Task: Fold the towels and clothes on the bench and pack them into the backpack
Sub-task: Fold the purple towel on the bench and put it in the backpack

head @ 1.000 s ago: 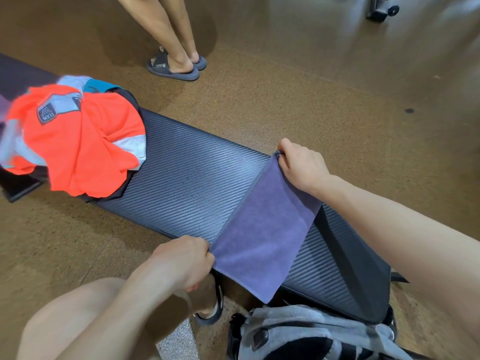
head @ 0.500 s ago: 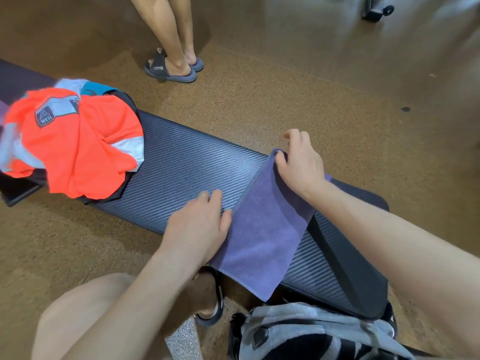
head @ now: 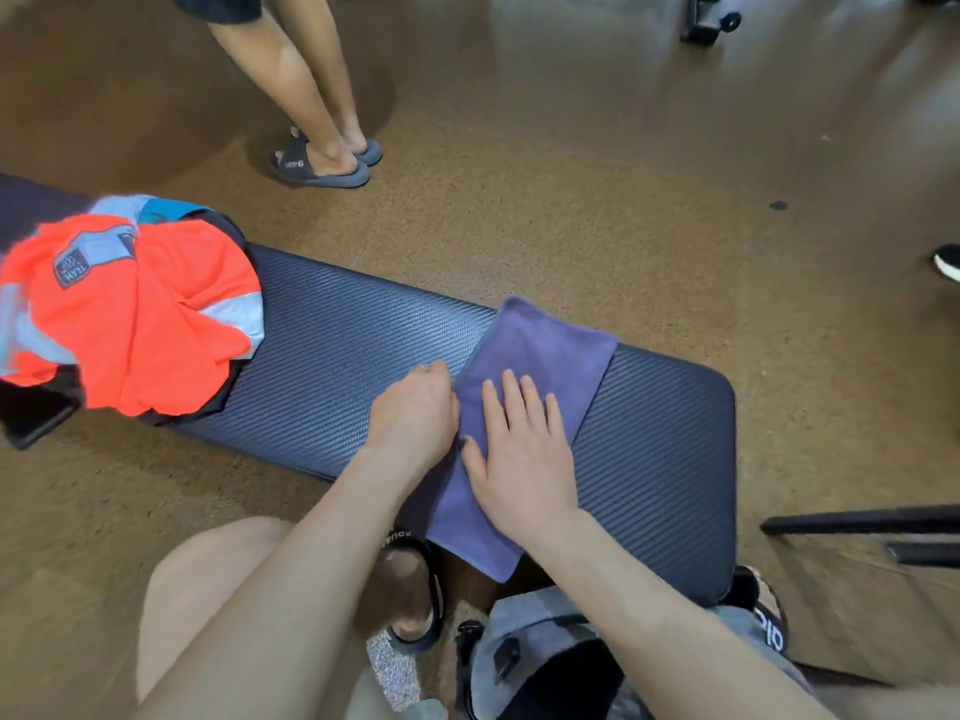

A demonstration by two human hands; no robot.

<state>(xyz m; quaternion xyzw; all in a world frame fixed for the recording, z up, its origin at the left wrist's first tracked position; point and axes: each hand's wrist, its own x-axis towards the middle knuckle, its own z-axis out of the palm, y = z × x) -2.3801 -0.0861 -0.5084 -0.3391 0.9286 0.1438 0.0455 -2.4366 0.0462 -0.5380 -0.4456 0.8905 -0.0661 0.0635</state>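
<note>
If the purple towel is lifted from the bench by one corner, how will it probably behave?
The purple towel likely hangs limp: its near end already droops over the bench edge. It looks thin, so probably light. The right hand presses it flat; the fold may open once released.

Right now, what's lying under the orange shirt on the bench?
Under the orange shirt a black garment and a grey-and-teal piece peek out, on the bench. The rest is covered.

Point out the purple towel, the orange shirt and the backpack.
purple towel [head: 550, 340]: head view, bare far part beyond the fingers.
orange shirt [head: 150, 324]: head view, middle of the orange cloth.
backpack [head: 524, 623]: head view, grey top panel.
</note>
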